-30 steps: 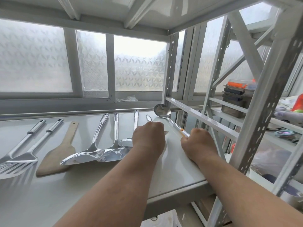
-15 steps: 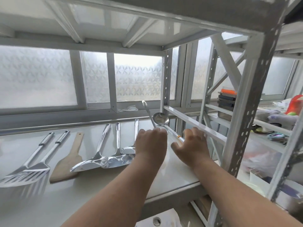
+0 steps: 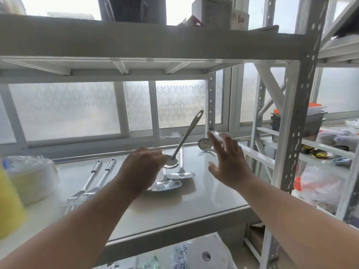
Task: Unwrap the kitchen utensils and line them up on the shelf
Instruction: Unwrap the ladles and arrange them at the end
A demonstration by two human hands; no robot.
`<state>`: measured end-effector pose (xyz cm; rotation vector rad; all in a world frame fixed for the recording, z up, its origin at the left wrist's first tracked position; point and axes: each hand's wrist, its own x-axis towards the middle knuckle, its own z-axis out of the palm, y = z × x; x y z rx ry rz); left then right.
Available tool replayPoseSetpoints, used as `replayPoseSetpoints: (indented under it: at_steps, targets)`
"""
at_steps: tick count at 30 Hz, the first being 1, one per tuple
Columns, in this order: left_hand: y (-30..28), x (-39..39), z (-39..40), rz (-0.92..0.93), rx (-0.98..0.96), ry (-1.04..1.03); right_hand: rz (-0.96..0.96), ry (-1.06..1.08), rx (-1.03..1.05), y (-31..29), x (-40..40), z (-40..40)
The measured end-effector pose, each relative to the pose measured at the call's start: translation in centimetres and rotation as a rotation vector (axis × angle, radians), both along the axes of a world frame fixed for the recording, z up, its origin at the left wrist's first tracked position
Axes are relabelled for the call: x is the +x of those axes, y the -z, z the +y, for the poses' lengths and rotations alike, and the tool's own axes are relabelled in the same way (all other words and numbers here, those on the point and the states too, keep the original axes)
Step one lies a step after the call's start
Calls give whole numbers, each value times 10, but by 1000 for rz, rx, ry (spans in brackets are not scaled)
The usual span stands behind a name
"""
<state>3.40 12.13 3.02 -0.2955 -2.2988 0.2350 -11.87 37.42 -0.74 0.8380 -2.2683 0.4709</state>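
My left hand [image 3: 142,167] grips the bowl end of a steel spoon [image 3: 186,135], whose handle tilts up and to the right above the white shelf [image 3: 209,199]. My right hand [image 3: 228,160] hovers open beside it, fingers spread, holding nothing. Behind that hand a steel ladle [image 3: 205,144] lies at the shelf's back right corner. Two steel turners [image 3: 175,176] lie side by side under the spoon. Two slotted turners [image 3: 91,183] lie further left. My left arm hides the middle of the row.
A roll of white and yellow material [image 3: 31,177] sits on the shelf at the left, next to a blurred yellow object [image 3: 7,202]. An upper shelf [image 3: 136,39] carries boxes. A perforated upright [image 3: 299,105] stands right. A tape roll [image 3: 206,255] lies below.
My left hand has lifted the spoon so its handle stands up. My right hand let go of the ladle handle and opened. The camera pulled back and tilted up.
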Motion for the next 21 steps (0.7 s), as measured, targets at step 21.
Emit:
replayPoseSetpoints:
  at_steps: [21]
  targets:
    - [2,3,-44,-19,294,142,-1225,-523,-1117,-42,23,-6]
